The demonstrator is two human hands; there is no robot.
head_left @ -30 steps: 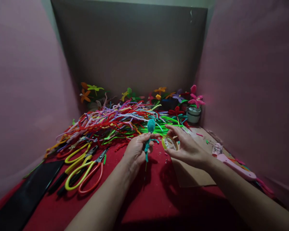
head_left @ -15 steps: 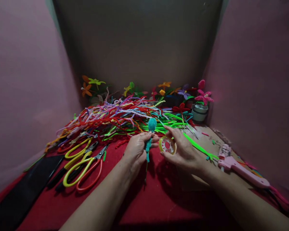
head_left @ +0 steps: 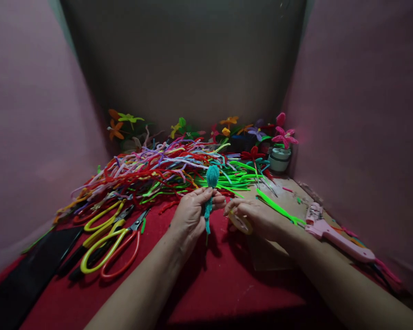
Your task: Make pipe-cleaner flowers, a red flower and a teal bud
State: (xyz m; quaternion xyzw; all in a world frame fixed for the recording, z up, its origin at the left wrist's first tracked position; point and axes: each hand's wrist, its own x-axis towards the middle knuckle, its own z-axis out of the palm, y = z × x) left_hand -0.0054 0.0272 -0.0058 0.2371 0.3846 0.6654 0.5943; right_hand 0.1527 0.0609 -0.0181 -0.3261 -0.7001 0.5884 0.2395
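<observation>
My left hand (head_left: 192, 213) pinches the stem of a teal pipe-cleaner flower bud (head_left: 212, 176), which stands upright with its rounded head above my thumb. Teal strands and a thin stem hang below the fingers. Just to the right, my right hand (head_left: 258, 215) is closed on a roll of tape (head_left: 240, 223), yellowish at the rim and tilted beneath the fingers. The two hands are close together but apart, over the red cloth (head_left: 206, 293). Whether a strip of tape runs between them I cannot tell.
A heap of coloured pipe cleaners (head_left: 158, 165) lies ahead. Scissors (head_left: 120, 247) and pliers (head_left: 92, 247) lie left, near a black flat piece (head_left: 37, 270). To the right are a pink glue gun (head_left: 337, 236) and a green pipe-cleaner bundle (head_left: 278, 206). Pipe-cleaner flowers (head_left: 284, 136) stand behind.
My right hand has turned, tipping the tape roll from facing me to a flatter slant, and its fingers have drawn in. My left hand keeps its hold on the bud. The view has shifted slightly.
</observation>
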